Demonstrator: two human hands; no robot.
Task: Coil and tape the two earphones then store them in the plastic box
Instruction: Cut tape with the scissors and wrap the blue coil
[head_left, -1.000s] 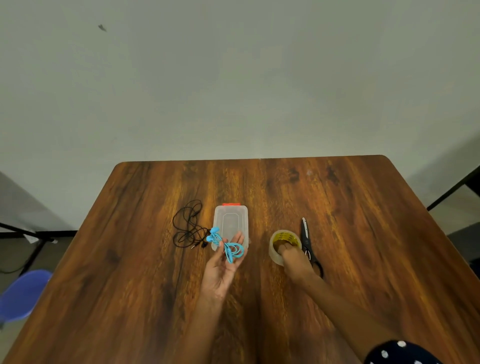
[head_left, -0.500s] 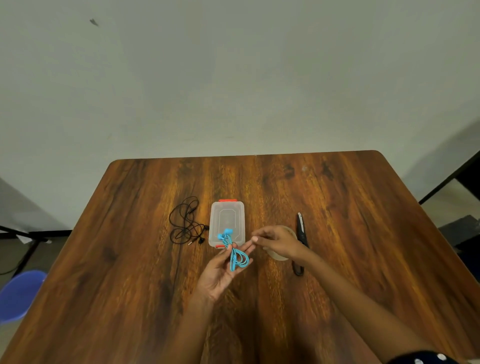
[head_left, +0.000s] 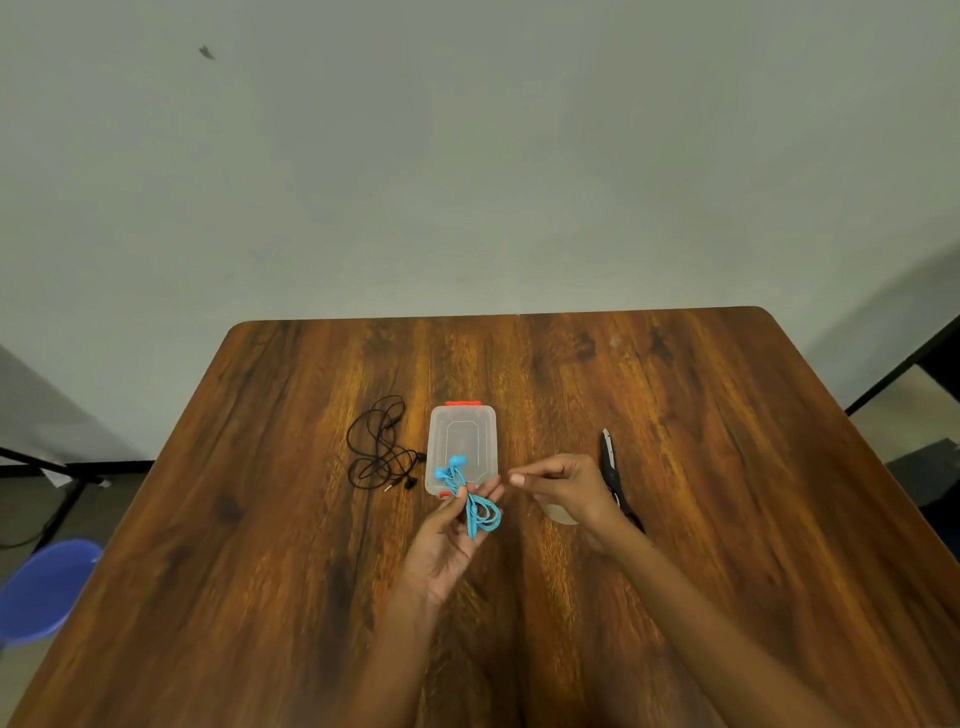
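Blue cord, already wound into a small bundle, is what the left hand (head_left: 447, 540) holds: the blue earphones (head_left: 475, 506) are pressed between the thumb and the other fingers (head_left: 491, 491), with the loops hanging toward the palm and the earbuds standing up at the far end, in front of the near edge of the plastic box (head_left: 461, 447). The hand is raised a little over the desk (head_left: 727, 467), probably so that the middle of the bundle stays free for taping all around.

The right hand (head_left: 566, 486) is close beside it, with its thumb and forefinger pinched together and pointing toward the bundle. It seems to carry a piece of clear tape, but the tape is too thin and transparent to be sure. Under this wrist a part of the tape roll (head_left: 558, 514) can be seen on the desk, and the scissors (head_left: 613, 475) lie just behind the hand, both kept within easy reach for cutting.

The plastic box stands in the middle of the desk with its lid on and its red latches at the far and near ends; nothing is stored in it yet. The black earphones (head_left: 382, 444) lie loose and uncoiled on the desk just to the left of the box, not touching it as far as I can tell. I judge that the work is at the taping of the first pair, less than half way.
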